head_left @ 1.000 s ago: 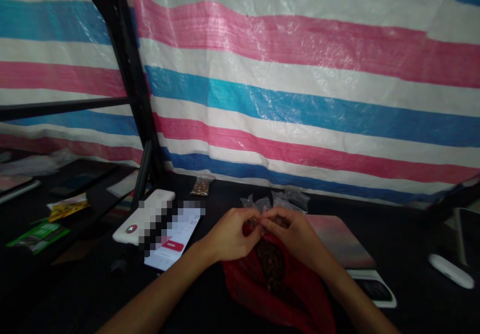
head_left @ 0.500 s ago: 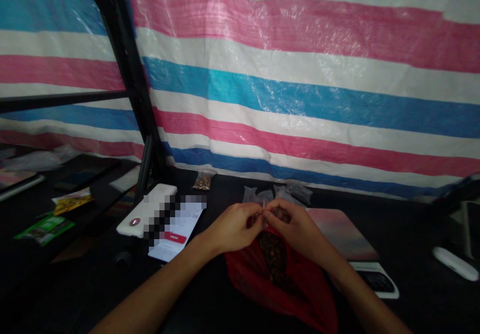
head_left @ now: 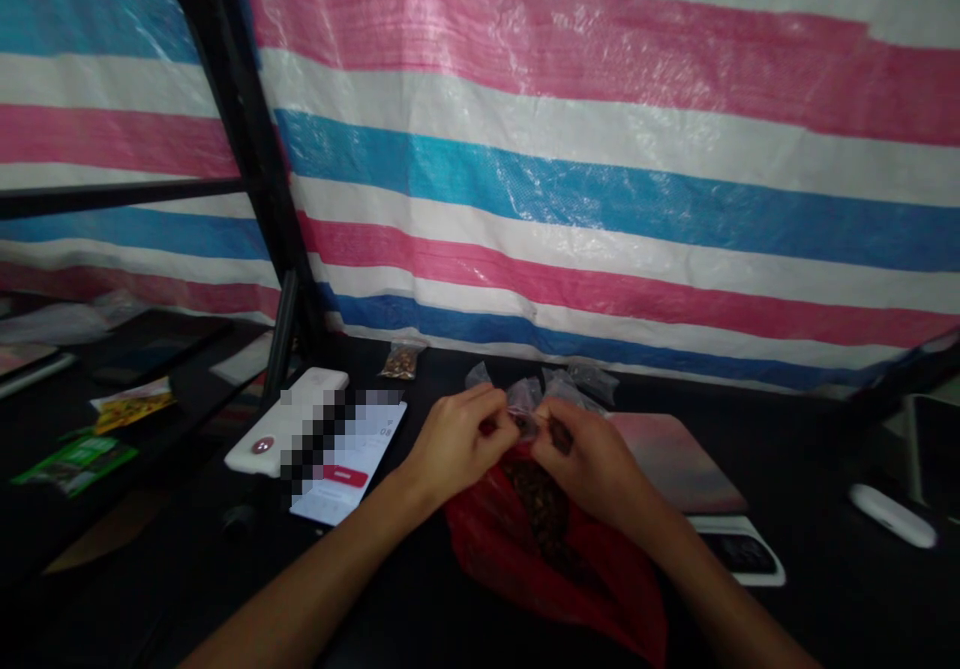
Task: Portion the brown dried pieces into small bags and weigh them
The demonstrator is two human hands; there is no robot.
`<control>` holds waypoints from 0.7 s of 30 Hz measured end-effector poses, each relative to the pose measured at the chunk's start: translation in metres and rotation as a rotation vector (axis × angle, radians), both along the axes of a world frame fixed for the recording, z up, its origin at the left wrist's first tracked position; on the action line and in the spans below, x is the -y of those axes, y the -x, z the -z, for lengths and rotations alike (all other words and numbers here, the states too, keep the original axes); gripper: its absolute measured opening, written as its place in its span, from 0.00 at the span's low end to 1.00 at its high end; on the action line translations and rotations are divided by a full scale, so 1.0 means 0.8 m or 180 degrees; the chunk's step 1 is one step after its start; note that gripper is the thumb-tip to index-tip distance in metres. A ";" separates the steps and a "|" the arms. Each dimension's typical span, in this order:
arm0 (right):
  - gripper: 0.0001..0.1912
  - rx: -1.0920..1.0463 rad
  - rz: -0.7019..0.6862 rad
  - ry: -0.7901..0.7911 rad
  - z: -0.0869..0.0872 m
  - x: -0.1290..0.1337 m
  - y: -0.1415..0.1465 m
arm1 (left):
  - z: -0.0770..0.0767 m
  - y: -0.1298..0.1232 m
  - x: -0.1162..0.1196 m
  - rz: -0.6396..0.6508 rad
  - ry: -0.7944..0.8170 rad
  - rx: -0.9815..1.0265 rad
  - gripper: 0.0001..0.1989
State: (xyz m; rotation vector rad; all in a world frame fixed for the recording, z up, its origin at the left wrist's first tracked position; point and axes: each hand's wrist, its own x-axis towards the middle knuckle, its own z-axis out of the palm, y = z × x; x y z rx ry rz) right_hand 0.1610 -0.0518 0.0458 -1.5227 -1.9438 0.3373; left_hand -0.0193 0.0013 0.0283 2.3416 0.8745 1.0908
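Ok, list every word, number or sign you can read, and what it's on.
Phone: perhaps "08", blurred; lettering on its red button too small to read.
Green packet: lettering too blurred to read.
Yellow packet: nothing legible.
White device: mark on its round badge too small to read.
Dark display: too blurred to read.

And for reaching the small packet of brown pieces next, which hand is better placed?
Probably the left hand: it is nearer the packet than the right hand. Both hold a clear bag.
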 end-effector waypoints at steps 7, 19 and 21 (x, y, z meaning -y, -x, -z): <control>0.14 -0.0921 -0.0172 -0.0030 -0.018 0.004 -0.008 | -0.004 0.003 0.000 0.0127 -0.0341 0.0580 0.09; 0.24 -0.2104 -0.0337 0.0476 -0.031 0.001 -0.020 | -0.012 0.010 0.010 0.0642 -0.0456 -0.0414 0.09; 0.24 -0.1993 -0.0550 0.0518 -0.031 0.002 -0.023 | -0.017 0.014 0.010 0.0580 -0.0153 -0.0496 0.09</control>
